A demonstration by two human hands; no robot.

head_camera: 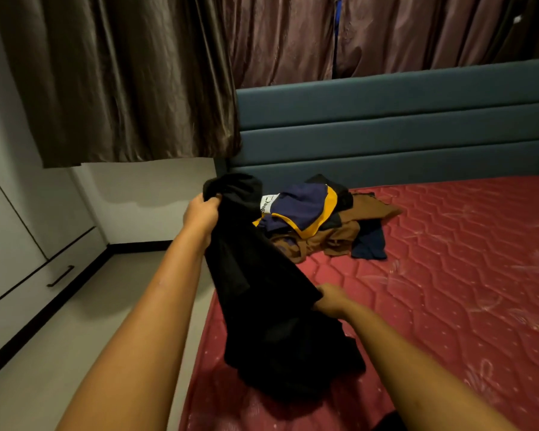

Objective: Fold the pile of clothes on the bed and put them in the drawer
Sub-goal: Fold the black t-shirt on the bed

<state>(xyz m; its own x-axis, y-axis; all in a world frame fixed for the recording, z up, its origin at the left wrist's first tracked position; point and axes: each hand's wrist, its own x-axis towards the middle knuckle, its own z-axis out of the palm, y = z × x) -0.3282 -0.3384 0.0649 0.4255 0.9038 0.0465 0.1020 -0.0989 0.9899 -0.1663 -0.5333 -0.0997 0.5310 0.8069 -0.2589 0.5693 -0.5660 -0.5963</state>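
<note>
Black garment (262,306), long axis steep, top clenched in left grip (201,213), side edge in right grip (332,301).

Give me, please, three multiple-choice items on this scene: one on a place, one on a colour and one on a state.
1. Where does the pile of clothes lie?
A. on the floor
B. on the red mattress, near the headboard
C. in a drawer
2. What colour is the garment that the left hand holds up?
A. white
B. yellow
C. black
3. In what state is that garment?
A. folded flat
B. hanging unfolded
C. rolled up
Answers: 1 B, the pile sits on the mattress by the headboard; 2 C, the cloth is black throughout; 3 B, it droops loose from the left hand's grip.
</note>
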